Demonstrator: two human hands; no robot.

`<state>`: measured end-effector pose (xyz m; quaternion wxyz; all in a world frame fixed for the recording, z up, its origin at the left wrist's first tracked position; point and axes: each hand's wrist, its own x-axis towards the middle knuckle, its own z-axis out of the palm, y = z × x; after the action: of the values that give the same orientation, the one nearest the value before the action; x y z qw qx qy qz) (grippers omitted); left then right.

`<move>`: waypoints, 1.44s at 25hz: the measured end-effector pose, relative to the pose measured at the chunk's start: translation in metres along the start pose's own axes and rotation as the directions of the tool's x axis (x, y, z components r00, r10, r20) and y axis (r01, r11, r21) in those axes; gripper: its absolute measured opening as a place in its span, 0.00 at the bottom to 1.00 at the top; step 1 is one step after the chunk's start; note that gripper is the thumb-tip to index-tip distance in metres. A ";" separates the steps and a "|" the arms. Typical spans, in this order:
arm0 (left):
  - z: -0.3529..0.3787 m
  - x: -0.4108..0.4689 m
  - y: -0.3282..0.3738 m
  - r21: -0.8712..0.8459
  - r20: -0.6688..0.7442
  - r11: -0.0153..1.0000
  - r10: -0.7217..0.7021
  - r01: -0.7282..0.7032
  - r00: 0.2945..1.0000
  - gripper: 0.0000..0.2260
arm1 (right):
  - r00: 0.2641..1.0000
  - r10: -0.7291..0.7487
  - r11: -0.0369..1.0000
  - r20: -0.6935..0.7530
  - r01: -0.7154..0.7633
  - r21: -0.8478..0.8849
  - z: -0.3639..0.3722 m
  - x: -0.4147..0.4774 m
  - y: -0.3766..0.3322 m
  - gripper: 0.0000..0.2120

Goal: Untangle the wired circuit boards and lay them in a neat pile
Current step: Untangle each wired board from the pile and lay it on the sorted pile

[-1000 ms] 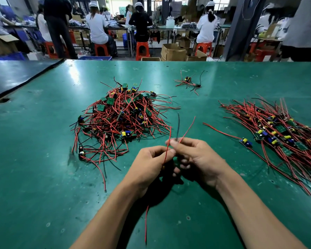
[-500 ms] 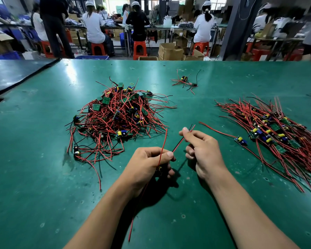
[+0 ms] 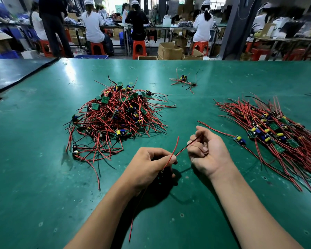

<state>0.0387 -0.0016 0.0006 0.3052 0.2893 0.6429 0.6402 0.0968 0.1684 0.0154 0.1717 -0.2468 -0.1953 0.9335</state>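
Since the head camera is the only view, everything is told from above and behind the hands. The left hand point(image 3: 149, 169) is clenched round one wired unit. Its thumb and forefinger pinch a red lead point(image 3: 174, 150) that springs up past the knuckles, and another red wire trails from under the wrist toward the near edge of the table point(image 3: 34, 159). The board itself is hidden in the fist, so I cannot tell how it lies.

The right hand point(image 3: 208, 151) has its fingers curled on a black lead point(image 3: 187, 146), which is stretched taut between the two hands, most likely to draw it straight so that the piece will lie flat.

The tangled heap point(image 3: 118, 115) sits to the left, beyond the hands, within easy reach for the next pull. The neat pile point(image 3: 276, 133) lies to the right with its wires combed roughly one way. A lone board point(image 3: 239, 140) at its near edge points the same way.

A small cluster point(image 3: 183, 80) lies apart farther back, perhaps set aside. By the look of the heap, much sorting remains.
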 end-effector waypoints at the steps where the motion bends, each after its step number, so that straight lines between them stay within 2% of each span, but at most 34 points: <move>1: 0.000 0.000 0.000 -0.019 -0.004 1.000 -0.011 0.011 1.000 0.06 | 1.000 -0.027 0.999 0.003 0.027 -0.047 0.000 0.000 0.001 0.19; 3: 0.000 0.000 0.002 -0.106 -0.040 0.993 -0.053 0.049 0.998 0.07 | 0.989 -0.146 0.951 0.030 0.148 -0.271 0.000 0.001 0.005 0.19; 5: 0.000 0.003 0.003 -0.197 -0.096 0.977 -0.105 0.084 0.990 0.08 | 0.972 -0.210 0.824 0.102 0.233 -0.516 -0.001 0.000 0.012 0.23; 7: 0.001 0.005 0.005 -0.277 -0.121 0.956 -0.135 0.097 0.983 0.10 | 0.970 -0.085 0.710 0.227 0.219 -0.669 -0.003 -0.004 0.024 0.24; 9: 0.000 0.005 0.005 -0.326 -0.108 0.938 -0.157 0.114 0.982 0.14 | 0.950 0.070 0.654 0.304 0.187 -0.733 -0.005 -0.007 0.033 0.20; 11: -0.003 0.005 0.005 -0.342 -0.075 0.930 -0.173 0.138 0.982 0.13 | 0.953 0.046 0.650 0.299 0.199 -0.733 -0.007 -0.006 0.035 0.15; 15: -0.007 0.006 0.004 -0.315 -0.027 0.936 -0.176 0.158 0.984 0.07 | 0.954 -0.182 0.609 0.237 0.299 -0.735 -0.008 0.000 0.029 0.11; 18: -0.006 0.005 0.003 -0.247 0.013 0.958 -0.149 0.147 0.989 0.07 | 0.906 -0.382 0.610 0.182 0.395 -0.687 -0.010 0.005 0.023 0.07; 21: -0.003 0.005 0.004 -0.203 0.045 0.969 -0.134 0.140 0.990 0.08 | 0.846 -0.518 0.637 0.126 0.480 -0.604 -0.008 0.010 0.018 0.11; 23: -0.003 0.004 0.006 -0.199 0.038 0.969 -0.141 0.146 0.989 0.09 | 0.844 -0.529 0.672 0.083 0.477 -0.567 -0.005 0.010 0.021 0.12; 27: -0.003 0.002 0.012 -0.268 -0.033 0.947 -0.196 0.180 0.980 0.06 | 0.903 -0.430 0.786 -0.004 0.373 -0.493 -0.002 0.009 0.020 0.21; 29: -0.004 0.004 0.014 -0.309 -0.138 0.940 -0.193 0.143 0.971 0.05 | 0.911 -0.407 0.696 0.058 0.351 -0.627 -0.003 0.006 0.020 0.23; 30: -0.006 0.006 0.014 -0.327 -0.217 0.940 -0.175 0.097 0.960 0.05 | 0.908 -0.393 0.584 0.143 0.366 -0.724 -0.005 0.003 0.022 0.20; 31: -0.008 0.008 0.015 -0.336 -0.296 0.941 -0.146 0.040 0.944 0.06 | 0.894 -0.367 0.397 0.257 0.401 -0.826 -0.006 0.000 0.026 0.15; 32: -0.011 0.009 0.016 -0.339 -0.361 0.941 -0.112 -0.019 0.926 0.07 | 0.868 -0.325 0.168 0.376 0.445 -0.880 -0.007 -0.003 0.031 0.09; 33: -0.013 0.009 0.018 -0.348 -0.406 0.935 -0.082 -0.071 0.910 0.07 | 0.844 -0.263 0.007 0.468 0.487 -0.874 -0.006 -0.005 0.036 0.05; 34: -0.016 0.009 0.020 -0.366 -0.433 0.924 -0.063 -0.111 0.899 0.07 | 0.835 -0.203 -0.049 0.511 0.513 -0.857 -0.005 -0.008 0.042 0.04; 36: -0.017 0.008 0.022 -0.396 -0.450 0.906 -0.048 -0.151 0.892 0.07 | 0.829 -0.132 0.069 0.543 0.554 -0.829 -0.001 -0.015 0.053 0.09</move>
<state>0.0201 -0.0066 0.0224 0.1859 0.0782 0.5347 0.8206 0.0979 0.1165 -0.0029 0.1573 -0.0838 -0.8227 0.5398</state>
